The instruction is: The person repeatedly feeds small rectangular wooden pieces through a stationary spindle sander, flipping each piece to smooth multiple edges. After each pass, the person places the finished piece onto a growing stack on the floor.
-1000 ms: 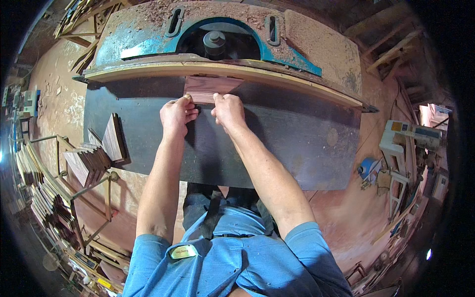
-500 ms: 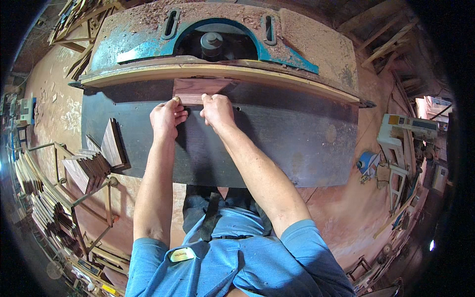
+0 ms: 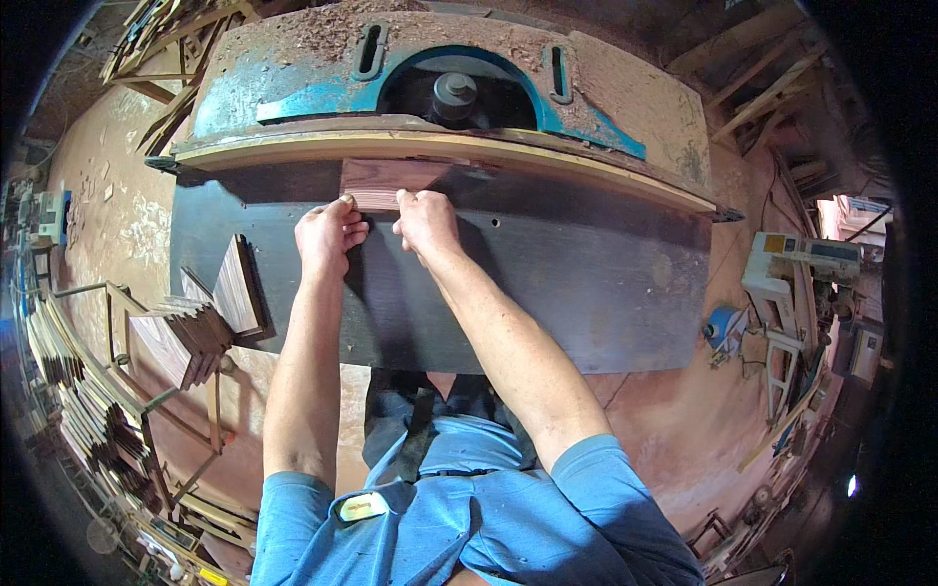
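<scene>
A small reddish-brown wooden board point(image 3: 391, 176) lies flat on the dark machine table point(image 3: 586, 293), its far edge against the pale wooden fence point(image 3: 293, 149). My left hand point(image 3: 330, 234) is closed at the board's near left corner, thumb and fingertips pinching its edge. My right hand point(image 3: 425, 220) is closed on the near right side, fingers curled with the knuckles up. Behind the fence, the machine's round black spindle point(image 3: 454, 96) sits inside a teal curved housing point(image 3: 386, 90). Where the board meets the cutter is hidden by the fence.
Several cut boards point(image 3: 237, 290) lean and stack at the table's left edge, with more boards point(image 3: 186, 337) on a rack beside it. Wood shavings point(image 3: 293, 59) cover the machine top. At the right stand a white machine point(image 3: 777, 278) and a blue motor-like object point(image 3: 723, 324).
Both hands and the board have slid a little to the left along the fence relative to the machine. The grip looks the same.
</scene>
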Tool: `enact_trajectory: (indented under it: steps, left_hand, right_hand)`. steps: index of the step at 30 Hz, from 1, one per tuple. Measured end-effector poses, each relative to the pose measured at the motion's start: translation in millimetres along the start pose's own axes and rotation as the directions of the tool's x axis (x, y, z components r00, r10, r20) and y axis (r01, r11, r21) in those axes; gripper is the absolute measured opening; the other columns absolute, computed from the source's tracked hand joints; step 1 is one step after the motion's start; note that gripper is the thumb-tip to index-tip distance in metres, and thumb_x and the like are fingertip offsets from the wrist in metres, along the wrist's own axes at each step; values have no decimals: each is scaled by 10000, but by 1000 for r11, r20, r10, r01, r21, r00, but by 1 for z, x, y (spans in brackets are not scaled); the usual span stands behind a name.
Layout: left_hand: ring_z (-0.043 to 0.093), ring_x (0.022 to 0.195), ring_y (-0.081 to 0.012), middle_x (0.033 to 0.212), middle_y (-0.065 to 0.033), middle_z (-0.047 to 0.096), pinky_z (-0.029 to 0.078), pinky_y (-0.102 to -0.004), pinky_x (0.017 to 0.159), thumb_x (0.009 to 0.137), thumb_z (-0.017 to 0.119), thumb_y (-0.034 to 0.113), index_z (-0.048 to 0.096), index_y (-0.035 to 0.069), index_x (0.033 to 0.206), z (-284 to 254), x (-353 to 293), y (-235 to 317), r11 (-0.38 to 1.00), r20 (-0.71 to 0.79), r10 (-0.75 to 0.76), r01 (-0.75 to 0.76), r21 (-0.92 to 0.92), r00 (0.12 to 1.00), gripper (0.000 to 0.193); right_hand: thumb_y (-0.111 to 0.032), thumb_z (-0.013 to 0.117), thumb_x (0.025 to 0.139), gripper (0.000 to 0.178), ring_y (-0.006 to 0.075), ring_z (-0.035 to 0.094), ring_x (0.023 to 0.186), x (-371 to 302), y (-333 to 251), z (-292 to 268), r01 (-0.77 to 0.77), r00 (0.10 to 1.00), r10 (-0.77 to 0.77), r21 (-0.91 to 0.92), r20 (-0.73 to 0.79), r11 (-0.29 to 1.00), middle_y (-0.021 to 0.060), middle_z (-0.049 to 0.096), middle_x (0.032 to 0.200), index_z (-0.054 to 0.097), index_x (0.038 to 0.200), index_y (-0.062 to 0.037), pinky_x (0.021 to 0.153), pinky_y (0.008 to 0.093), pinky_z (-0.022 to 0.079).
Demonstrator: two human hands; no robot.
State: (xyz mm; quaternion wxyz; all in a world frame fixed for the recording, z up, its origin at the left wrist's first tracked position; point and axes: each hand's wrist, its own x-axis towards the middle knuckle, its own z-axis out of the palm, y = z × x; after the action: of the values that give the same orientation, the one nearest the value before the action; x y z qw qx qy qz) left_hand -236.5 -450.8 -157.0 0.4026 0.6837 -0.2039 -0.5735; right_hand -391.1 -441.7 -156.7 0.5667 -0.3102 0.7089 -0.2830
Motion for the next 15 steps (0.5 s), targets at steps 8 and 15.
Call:
enact_trajectory:
  steps: [8, 15]
  left_hand:
    - [654, 600, -181, 765, -88, 647, 554, -290, 529, 908, 674, 137, 624, -10, 902, -50, 17, 21, 998, 0, 3, -3, -59, 1000, 156]
    - [641, 649, -154, 840, -88, 638, 536, -277, 587, 979, 627, 166, 519, 2, 1015, -107, -75, 0, 959, 175, 280, -269, -83, 944, 200]
  right_hand:
    - [-341, 532, 982, 430, 162, 532, 407, 0, -16, 54, 88, 995, -89, 11, 54, 996, 70, 616, 570, 610, 720, -9, 392, 343, 410]
    - [-271, 572, 1015, 298, 150, 688, 699, -71, 20, 41, 297, 933, -317, 131, 169, 946, 112, 696, 844, 655, 927, 1, 523, 298, 514]
